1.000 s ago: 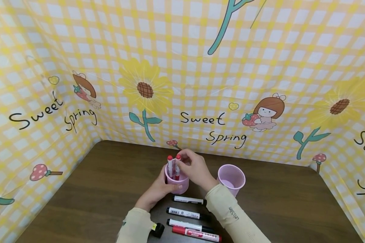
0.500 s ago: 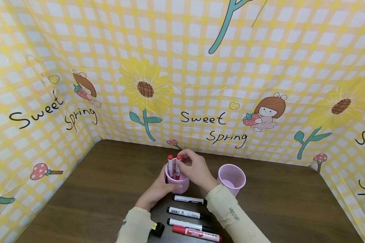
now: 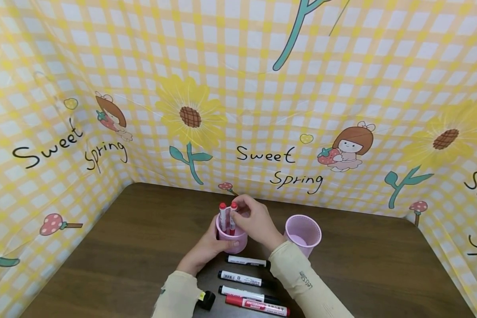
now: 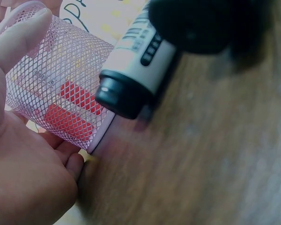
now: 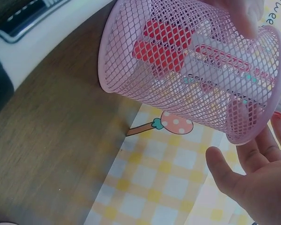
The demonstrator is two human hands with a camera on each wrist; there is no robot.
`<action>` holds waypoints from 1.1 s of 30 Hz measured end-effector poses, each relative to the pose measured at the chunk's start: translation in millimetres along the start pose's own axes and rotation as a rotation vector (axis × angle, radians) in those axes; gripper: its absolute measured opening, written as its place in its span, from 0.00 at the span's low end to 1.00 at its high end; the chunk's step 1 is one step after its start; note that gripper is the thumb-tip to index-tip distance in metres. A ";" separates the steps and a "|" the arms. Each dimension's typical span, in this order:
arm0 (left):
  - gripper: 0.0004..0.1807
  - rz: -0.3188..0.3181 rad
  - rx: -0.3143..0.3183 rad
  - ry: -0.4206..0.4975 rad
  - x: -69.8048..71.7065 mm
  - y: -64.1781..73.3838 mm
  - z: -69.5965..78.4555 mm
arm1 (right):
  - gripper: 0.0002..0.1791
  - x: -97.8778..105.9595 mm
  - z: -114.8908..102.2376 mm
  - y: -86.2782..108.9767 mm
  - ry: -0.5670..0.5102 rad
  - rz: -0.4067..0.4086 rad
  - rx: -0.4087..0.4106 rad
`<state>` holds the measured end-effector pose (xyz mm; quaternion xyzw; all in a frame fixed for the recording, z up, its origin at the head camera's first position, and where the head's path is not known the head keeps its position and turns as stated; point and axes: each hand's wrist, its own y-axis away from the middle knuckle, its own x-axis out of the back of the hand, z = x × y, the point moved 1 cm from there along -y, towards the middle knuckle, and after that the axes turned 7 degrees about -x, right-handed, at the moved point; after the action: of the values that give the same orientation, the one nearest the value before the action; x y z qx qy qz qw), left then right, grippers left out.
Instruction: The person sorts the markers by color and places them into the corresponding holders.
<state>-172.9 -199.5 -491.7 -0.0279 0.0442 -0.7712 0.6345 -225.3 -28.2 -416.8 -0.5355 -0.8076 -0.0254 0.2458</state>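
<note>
This is a booth-like workspace, yellow-checked cloth (image 3: 254, 97) walling a wood-grain table (image 3: 103, 256) on three sides.

1. Cloth, back side (image 3: 262, 88): "Sweet Spring" in black handwriting-style letters, set over two lines.
2. Cloth, left side (image 3: 28, 106): the same "Sweet Spring", running uphill on a slant.
3. Cloth, right side (image 3: 467, 212): I catch only "Swe" and "Sp" before the words run out of view.
4. Red marker (image 3: 257, 305): "WHITEBOARD" on its label; the smaller print is blurred.
5. Black-capped marker (image 3: 240, 278): a barcode, with tiny print beside it.
6. Red-capped markers (image 3: 222, 217): their print is too small for me.
7. Right sleeve (image 3: 314, 282): a word starting "Le", the rest unclear.
</note>
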 end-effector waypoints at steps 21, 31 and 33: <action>0.50 0.018 0.001 -0.026 -0.6 -0.7 -0.4 | 0.23 10.0 -9.2 7.4 -0.009 0.015 0.037; 0.50 0.044 0.006 -0.034 -1.2 -0.1 -1.6 | 0.25 37.9 -33.4 50.9 -0.042 0.107 0.110; 0.51 0.047 0.002 -0.036 -1.1 0.0 -1.5 | 0.23 42.9 -33.9 64.3 -0.054 0.091 0.128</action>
<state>-172.8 -198.4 -493.2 -0.0401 0.0328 -0.7556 0.6530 -169.5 25.4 -383.1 -0.5554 -0.7887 0.0518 0.2584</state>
